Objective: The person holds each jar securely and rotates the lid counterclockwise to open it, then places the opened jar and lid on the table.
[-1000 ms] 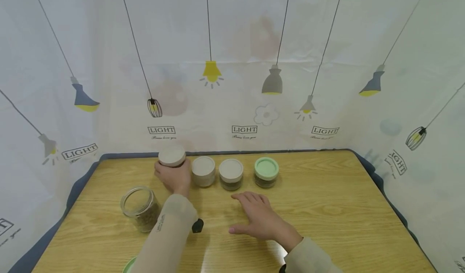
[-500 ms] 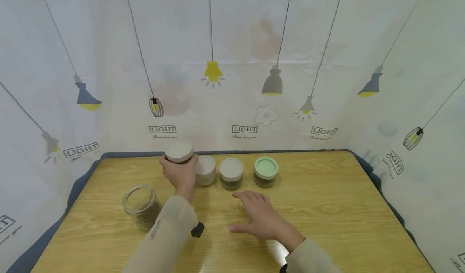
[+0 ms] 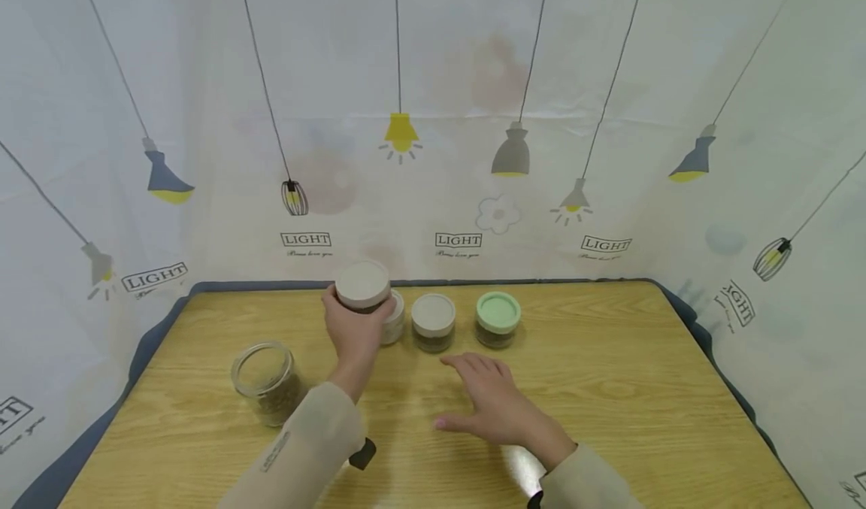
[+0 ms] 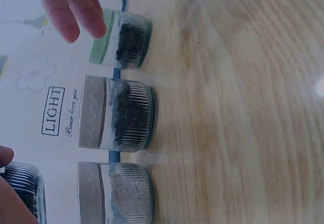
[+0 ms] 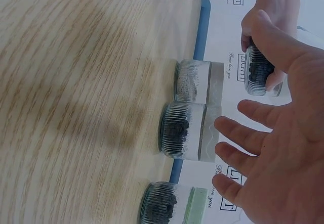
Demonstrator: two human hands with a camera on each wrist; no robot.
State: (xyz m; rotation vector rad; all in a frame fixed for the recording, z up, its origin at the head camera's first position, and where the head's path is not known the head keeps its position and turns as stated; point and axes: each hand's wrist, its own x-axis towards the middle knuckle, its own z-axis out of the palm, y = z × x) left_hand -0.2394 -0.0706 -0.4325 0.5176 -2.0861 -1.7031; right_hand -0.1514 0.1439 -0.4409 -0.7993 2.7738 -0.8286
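My left hand (image 3: 355,340) grips a ribbed glass jar with a whitish lid (image 3: 362,283), raised off the table at the back. Dark contents fill part of this jar (image 5: 259,72) in the right wrist view. Just behind it stands a second white-lidded jar (image 4: 129,193) holding pale grains, partly covered in the head view. Beside that are a white-lidded jar (image 3: 433,321) and a green-lidded jar (image 3: 498,315), both with dark contents. My right hand (image 3: 497,407) hovers in front of them, fingers spread and relaxed, touching nothing.
A taller lidless glass jar (image 3: 269,381) with brownish contents stands at the left, beside my left forearm. The wooden table (image 3: 636,389) ends at a dark blue edge, with a white lamp-print curtain (image 3: 433,193) behind and at both sides.
My left hand has lifted the white-lidded jar and carried it rightward, now overlapping the pale-grain jar in the head view. My right hand has barely moved.
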